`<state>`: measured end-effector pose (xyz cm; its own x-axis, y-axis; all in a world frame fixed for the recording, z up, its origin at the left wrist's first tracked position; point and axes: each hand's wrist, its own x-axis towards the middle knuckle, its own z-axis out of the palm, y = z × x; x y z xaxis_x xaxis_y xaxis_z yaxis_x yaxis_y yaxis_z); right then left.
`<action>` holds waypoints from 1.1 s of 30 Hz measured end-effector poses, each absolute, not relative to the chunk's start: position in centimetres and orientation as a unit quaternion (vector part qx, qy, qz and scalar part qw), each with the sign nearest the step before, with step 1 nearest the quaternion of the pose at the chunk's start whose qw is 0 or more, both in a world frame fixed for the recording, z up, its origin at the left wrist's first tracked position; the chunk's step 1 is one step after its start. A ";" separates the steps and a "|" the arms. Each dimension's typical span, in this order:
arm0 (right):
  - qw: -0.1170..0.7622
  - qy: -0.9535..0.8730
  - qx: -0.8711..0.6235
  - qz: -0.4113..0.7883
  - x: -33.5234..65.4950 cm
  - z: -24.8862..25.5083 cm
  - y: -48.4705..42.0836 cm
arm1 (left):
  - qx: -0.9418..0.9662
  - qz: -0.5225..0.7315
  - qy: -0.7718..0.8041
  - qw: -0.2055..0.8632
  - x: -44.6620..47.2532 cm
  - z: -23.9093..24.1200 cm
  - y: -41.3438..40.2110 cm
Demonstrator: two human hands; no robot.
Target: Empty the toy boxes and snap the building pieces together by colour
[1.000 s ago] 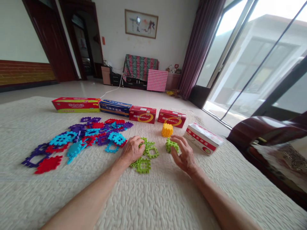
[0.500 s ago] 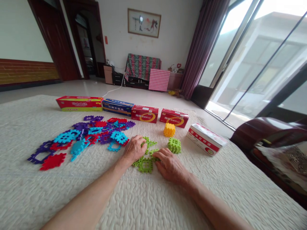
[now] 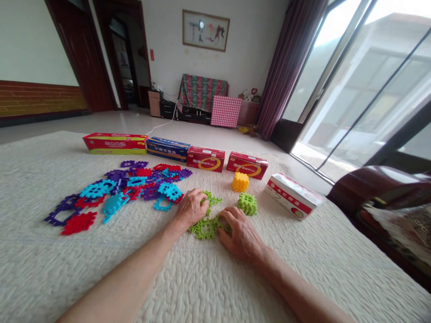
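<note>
Several light green interlocking plastic building pieces [image 3: 206, 229] lie flat in a loose group on the quilted cover between my hands. My left hand [image 3: 191, 208] is curled over the far left of this group, fingers closed on a green piece that they mostly hide. On the near right, my right hand [image 3: 238, 229] grips the edge of another green piece [image 3: 224, 223] between thumb and fingers. Just beyond my right hand stands a neat stack of green pieces [image 3: 247, 204]. A smaller stack of yellow pieces [image 3: 240, 182] sits behind it.
Purple, red and blue pieces [image 3: 92, 189] are heaped to the left. Behind stand a red-and-green box [image 3: 115, 144], a blue box [image 3: 169, 149] and two red boxes [image 3: 206, 159]. A white-and-red box [image 3: 292, 197] is at right, near a dark wooden armrest [image 3: 367, 186].
My right hand's fingers have closed around a green piece and drawn it slightly right. My left hand stays over the green group. The whole view has shifted slightly.
</note>
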<state>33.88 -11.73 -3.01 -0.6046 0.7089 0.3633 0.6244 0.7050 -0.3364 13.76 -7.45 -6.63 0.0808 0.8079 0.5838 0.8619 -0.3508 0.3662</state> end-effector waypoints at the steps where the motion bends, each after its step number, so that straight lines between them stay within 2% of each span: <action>1: 0.241 -0.883 -0.395 0.085 33.8 -2.9 -11.8 | -0.734 -0.370 -0.569 0.036 13.8 -6.6 -7.5; 3: 0.230 -0.880 -0.407 0.088 34.0 -2.6 -11.9 | -0.734 -0.369 -0.569 0.036 13.8 -6.6 -7.5; 11: 0.200 -0.933 -0.278 0.111 34.8 -2.3 -11.7 | -0.737 -0.367 -0.567 0.038 13.8 -6.4 -7.5; 24: 0.204 -0.926 -0.291 0.123 34.6 -2.4 -11.8 | -0.743 -0.360 -0.563 0.040 13.8 -6.2 -7.6; 27: 0.241 -0.917 -0.300 0.104 34.7 -2.3 -11.8 | -0.742 -0.362 -0.563 0.042 13.8 -6.3 -7.5; 33: 0.398 -0.834 -0.381 -0.007 36.5 -1.7 -9.6 | -0.748 -0.356 -0.558 0.043 13.6 -6.5 -7.4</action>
